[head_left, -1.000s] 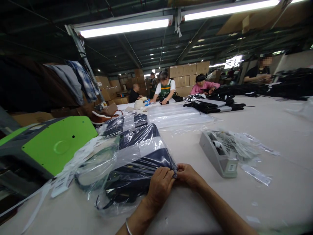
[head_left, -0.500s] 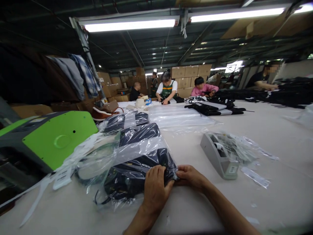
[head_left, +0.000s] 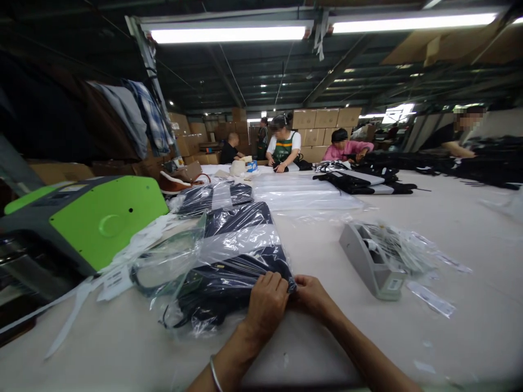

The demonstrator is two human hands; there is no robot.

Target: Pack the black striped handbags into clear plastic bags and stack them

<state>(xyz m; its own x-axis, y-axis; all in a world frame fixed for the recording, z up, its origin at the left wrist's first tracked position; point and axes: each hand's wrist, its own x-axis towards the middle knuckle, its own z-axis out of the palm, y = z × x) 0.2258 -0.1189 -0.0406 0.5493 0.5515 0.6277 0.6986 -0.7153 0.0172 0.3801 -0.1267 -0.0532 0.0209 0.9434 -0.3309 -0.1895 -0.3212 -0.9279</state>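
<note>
A clear plastic bag (head_left: 241, 242) lies on the table in front of me, with dark folded fabric (head_left: 235, 275) and a pale grey band inside it. My left hand (head_left: 267, 302) is closed on the bag's near right corner, its fingers curled over the plastic. Close beside it, my right hand (head_left: 312, 296) pinches the bag's right edge, its fingertips partly hidden. Towards the left, the bag's loose clear end lies crumpled over something dark green.
Left stands a green and grey machine (head_left: 108, 220) with white label strips beside it. A grey dispenser (head_left: 371, 261) holding clear strips is at right. Beyond are another bagged bundle (head_left: 214, 198), flat plastic bags (head_left: 302, 193), black garments (head_left: 363, 179) and several people working.
My left fingers have curled in tighter on the bag's corner, and the dark fabric there looks flatter. My right hand stays at the edge. The view has shifted slightly.
</note>
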